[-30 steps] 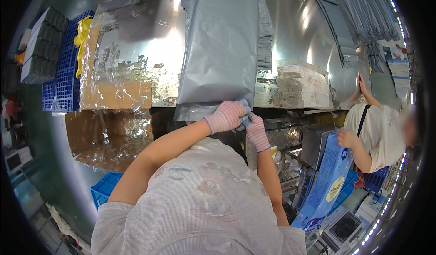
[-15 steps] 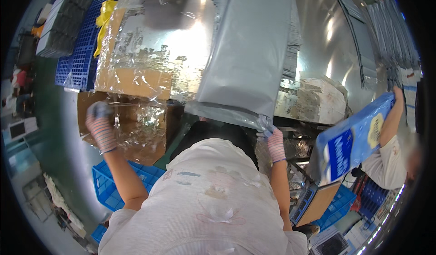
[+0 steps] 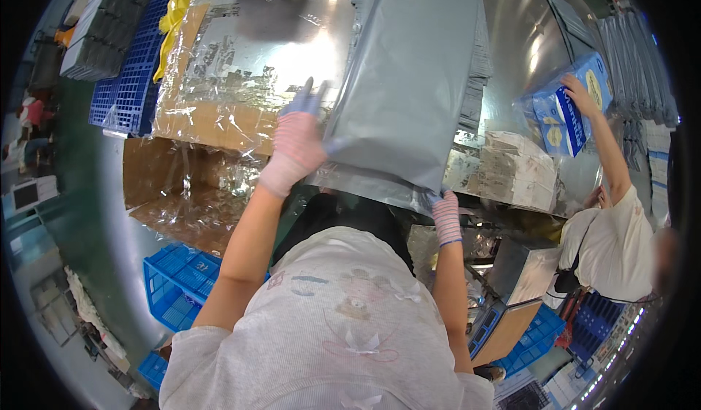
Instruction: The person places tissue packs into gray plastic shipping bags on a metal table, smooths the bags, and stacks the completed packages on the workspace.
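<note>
A long grey plastic bag (image 3: 405,81) lies flat on a stack of similar bags in front of me, its clear-edged near end hanging over the table edge. My left hand (image 3: 296,143), in a striped glove with grey-blue fingertips, is at the bag's near left side with its fingers apart. It is slightly blurred, and I see nothing in it. My right hand (image 3: 446,219), gloved alike, is closed at the bag's near right corner, gripping the edge there. Its fingertips are partly hidden by the plastic.
A metal table (image 3: 241,59) covered with torn tape extends left, above an open cardboard box (image 3: 193,184). Blue crates (image 3: 175,278) stand below. At right, a co-worker's hand (image 3: 580,96) holds a blue printed package (image 3: 566,110) near a taped white block (image 3: 511,169).
My left hand has moved from the cardboard box up and right to the bag's left side. My right hand stays at the corner. The co-worker's blue package has moved farther onto the table.
</note>
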Demonstrator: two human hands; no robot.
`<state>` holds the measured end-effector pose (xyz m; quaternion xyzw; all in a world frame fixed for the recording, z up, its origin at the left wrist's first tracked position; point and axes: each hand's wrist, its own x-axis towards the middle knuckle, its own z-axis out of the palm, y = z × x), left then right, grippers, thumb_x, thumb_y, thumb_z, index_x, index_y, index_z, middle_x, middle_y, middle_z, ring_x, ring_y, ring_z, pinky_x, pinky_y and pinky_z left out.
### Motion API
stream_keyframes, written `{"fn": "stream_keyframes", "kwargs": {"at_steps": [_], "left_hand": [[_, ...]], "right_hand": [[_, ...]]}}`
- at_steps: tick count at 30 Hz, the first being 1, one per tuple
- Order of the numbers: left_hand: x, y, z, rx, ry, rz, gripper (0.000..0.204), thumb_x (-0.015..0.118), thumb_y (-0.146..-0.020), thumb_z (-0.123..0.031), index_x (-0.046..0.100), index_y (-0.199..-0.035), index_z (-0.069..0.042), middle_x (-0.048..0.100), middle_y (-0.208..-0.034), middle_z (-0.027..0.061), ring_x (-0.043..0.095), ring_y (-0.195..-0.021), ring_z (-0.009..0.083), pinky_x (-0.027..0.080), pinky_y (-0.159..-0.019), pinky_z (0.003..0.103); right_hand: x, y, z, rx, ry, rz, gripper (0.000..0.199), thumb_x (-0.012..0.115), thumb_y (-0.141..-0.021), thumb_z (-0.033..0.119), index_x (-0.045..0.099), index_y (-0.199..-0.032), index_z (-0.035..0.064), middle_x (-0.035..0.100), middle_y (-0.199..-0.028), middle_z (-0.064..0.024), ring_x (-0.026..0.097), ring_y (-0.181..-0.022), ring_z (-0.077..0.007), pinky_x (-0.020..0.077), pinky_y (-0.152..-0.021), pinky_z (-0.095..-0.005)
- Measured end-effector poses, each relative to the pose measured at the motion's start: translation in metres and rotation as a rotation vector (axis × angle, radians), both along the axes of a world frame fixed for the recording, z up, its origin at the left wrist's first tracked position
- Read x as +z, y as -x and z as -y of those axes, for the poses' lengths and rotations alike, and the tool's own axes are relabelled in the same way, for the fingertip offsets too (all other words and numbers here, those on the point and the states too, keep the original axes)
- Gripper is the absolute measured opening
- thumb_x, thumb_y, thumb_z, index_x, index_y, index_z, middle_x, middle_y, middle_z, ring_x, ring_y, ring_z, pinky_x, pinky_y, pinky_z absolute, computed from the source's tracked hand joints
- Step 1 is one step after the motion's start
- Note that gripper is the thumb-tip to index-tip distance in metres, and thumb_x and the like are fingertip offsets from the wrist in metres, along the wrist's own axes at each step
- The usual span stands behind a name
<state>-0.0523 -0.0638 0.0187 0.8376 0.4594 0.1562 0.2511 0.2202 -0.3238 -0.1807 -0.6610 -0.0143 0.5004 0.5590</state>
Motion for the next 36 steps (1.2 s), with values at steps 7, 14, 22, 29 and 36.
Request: {"fn": "stream_keyframes", "kwargs": {"at_steps": [7,14,22,29,36], "left_hand": [[-0.029,-0.050,-0.010,-0.361,-0.244,-0.201,0.099,0.076,-0.050,-0.050,0.034,-0.133,-0.014,0.027,-0.137,0.0197,0.028,-0.125,0.0394,0.026,-0.102,0.048],[-0.042,-0.039,-0.001,-0.100,-0.014,-0.040,0.104,0.081,-0.054,-0.026,0.022,-0.138,-0.009,0.027,-0.137,0.0195,0.039,-0.118,0.0382,0.036,-0.098,0.042],[-0.118,0.142,-0.012,0.853,0.238,0.553,0.043,0.056,-0.079,-0.003,0.047,-0.120,0.000,0.055,-0.109,0.0113,0.055,-0.085,0.0154,0.048,-0.072,0.027],[-0.090,0.101,0.055,0.991,0.607,0.859,0.024,0.056,-0.088,-0.024,0.060,-0.082,-0.001,0.060,-0.071,0.0062,0.055,-0.058,0.0112,0.043,-0.051,0.022],[-0.063,0.026,0.079,0.932,0.994,0.927,0.052,0.052,-0.084,-0.053,0.055,-0.063,-0.005,0.056,-0.056,0.0050,0.050,-0.041,0.0110,0.037,-0.037,0.020]], "right_hand": [[0.066,0.039,0.000,0.357,-0.016,0.196,0.024,0.058,-0.085,0.018,0.060,-0.099,-0.0008,0.063,-0.085,-0.0084,0.055,-0.074,-0.0153,0.0463,-0.071,-0.0299],[0.090,0.005,-0.059,-0.450,-0.198,-0.712,0.021,0.056,-0.086,0.028,0.056,-0.084,0.0070,0.059,-0.077,-0.0085,0.059,-0.074,-0.0281,0.0492,-0.076,-0.0450],[0.118,-0.011,-0.101,-0.407,-0.059,-0.608,0.034,0.054,-0.084,0.042,0.053,-0.070,0.0109,0.055,-0.069,-0.0038,0.048,-0.061,-0.0209,0.0409,-0.059,-0.0361],[0.123,-0.042,-0.125,-0.193,-0.009,-0.358,0.049,0.047,-0.081,0.060,0.057,-0.084,0.0120,0.061,-0.083,-0.0055,0.051,-0.066,-0.0194,0.0402,-0.057,-0.0335],[0.090,-0.075,-0.133,-0.123,-0.010,-0.261,0.028,0.048,-0.089,0.036,0.056,-0.093,0.0093,0.058,-0.075,-0.0009,0.051,-0.058,-0.0133,0.0469,-0.062,-0.0235]]}}
